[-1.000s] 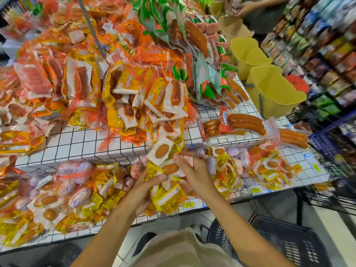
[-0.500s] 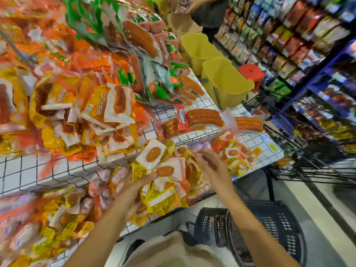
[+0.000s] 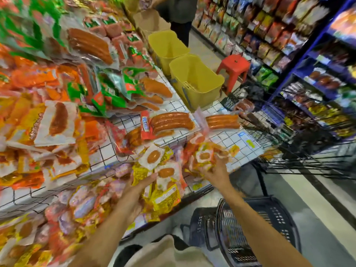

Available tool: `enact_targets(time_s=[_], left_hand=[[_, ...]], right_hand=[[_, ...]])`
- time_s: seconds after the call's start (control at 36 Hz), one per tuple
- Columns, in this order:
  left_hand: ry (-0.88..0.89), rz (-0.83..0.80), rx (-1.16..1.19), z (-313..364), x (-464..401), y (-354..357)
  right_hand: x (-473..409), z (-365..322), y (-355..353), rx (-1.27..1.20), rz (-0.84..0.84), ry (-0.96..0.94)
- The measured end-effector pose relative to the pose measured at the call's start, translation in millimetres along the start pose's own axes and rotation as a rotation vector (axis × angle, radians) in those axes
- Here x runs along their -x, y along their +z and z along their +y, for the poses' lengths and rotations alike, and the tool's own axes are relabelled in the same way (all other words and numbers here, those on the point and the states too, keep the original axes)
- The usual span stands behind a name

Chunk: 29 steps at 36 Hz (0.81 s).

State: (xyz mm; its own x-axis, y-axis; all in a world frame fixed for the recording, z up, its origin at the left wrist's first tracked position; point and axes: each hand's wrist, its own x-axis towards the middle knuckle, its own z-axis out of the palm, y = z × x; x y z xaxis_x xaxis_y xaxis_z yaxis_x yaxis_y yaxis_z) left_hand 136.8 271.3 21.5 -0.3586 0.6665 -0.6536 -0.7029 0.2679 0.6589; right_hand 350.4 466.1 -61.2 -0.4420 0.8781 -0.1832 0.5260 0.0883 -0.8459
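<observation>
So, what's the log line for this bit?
left hand: holds yellow packets | right hand: grips orange packets | black basket: on floor

This was a shop, a supermarket aisle by the look of it. A tiered wire rack [image 3: 100, 157] was heaped with sealed sausage packs [image 3: 171, 122], many of one kind lying together, down to small yellow packs [image 3: 165, 197] on the lowest tier, where a printed label [image 3: 250, 144] also lay. Across the aisle ran tall blue shelves [image 3: 300, 70] stacked with rows of bagged goods [image 3: 269, 35]. A black shopping basket [image 3: 256, 228] stood on the floor below. Two yellow bins [image 3: 196, 81] and a red stool [image 3: 234, 64] sat beside the rack, and another person [image 3: 179, 14] stood farther along.
</observation>
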Motion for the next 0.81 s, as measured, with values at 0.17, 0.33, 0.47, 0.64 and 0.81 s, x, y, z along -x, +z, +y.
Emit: enact_targets(time_s=[0.17, 0.33, 0.47, 0.64, 0.81], left_hand=[[-0.035, 0.054, -0.037, -4, -5, 19], [-0.07, 0.117, 0.002, -5, -3, 31], [-0.084, 0.113, -0.004, -6, -2, 31], [-0.069, 0.111, -0.002, -7, -5, 29], [-0.052, 0.095, -0.021, -8, -8, 27]], right_hand=[[-14, 8, 13, 0.391, 0.081, 0.061], [-16, 11, 22, 0.417, 0.089, 0.103], [-13, 12, 20, 0.128, 0.131, 0.035], [-13, -1, 7, -0.164, 0.119, 0.119], [-6, -10, 7, -0.156, 0.111, 0.031]])
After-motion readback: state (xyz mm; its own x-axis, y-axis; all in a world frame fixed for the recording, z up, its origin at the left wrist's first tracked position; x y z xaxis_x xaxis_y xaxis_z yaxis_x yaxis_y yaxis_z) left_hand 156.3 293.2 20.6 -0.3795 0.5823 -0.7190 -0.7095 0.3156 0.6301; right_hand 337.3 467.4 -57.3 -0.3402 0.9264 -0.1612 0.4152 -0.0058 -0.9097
